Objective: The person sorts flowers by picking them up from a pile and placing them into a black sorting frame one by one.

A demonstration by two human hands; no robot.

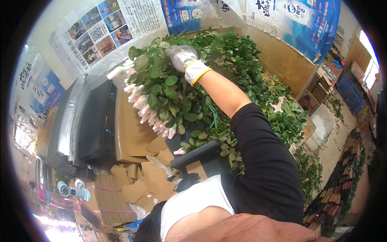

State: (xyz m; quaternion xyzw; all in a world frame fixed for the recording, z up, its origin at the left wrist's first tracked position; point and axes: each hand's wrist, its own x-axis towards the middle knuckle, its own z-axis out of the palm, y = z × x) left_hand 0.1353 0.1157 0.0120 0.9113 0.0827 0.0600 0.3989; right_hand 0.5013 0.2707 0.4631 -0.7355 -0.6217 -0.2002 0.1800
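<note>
My right hand, in a white glove with a yellow-edged cuff, reaches into the leafy stems at the far side of the pile. Its fingertips are hidden among leaves, so its grip cannot be told. Many cut flower stems with green leaves lie together, their heads in pale pink-white sleeves pointing left. One sleeved head lies apart, beside a dark rolled sheet. My left hand, in a dark glove, is low by my white top, near that roll; its fingers are not clear.
Stacks of dark sheets stand left, beside a cardboard box. Loose cardboard pieces lie nearer me. At lower left are bundled cardboard, a small fan and a phone. A brown board rises behind the leaves.
</note>
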